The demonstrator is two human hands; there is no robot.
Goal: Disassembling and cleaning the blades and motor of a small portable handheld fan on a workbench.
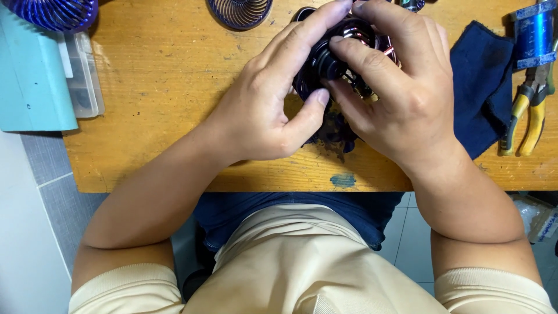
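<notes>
Both hands are on the same small piece, right at the far-middle of the wooden bench (pixel 174 87). Left hand (pixel 264 107) wraps around a dark, glossy round motor housing (pixel 325 61), index finger stretched up along its top edge and thumb pressed in against its lower side, so it is grasping the part firmly. Right hand (pixel 401 99) comes in from the other side, fingers curled over the top of the housing and the thumb laid across its front; it too is gripping the part, though how much of the housing lies under the palm is hidden. A glimpse of coppery winding shows between the fingers, and a dark blue shape sits under the hands, too covered to make out.

Off to the right, a dark blue cloth (pixel 482 87) lies flat on the bench, just beside the right hand. Beyond it, near the right edge, yellow-handled pliers (pixel 526 119) rest below a blue cylindrical part (pixel 535 35). At the top edge, a round wire fan grille (pixel 240 11) sits well left of the hands, and a blue fan cage (pixel 49 13) shows in the far left corner, above a pale teal box (pixel 32 75) with a clear plastic case (pixel 84 75) touching its side. A blue paint mark (pixel 343 181) dots the near edge of the bench.
</notes>
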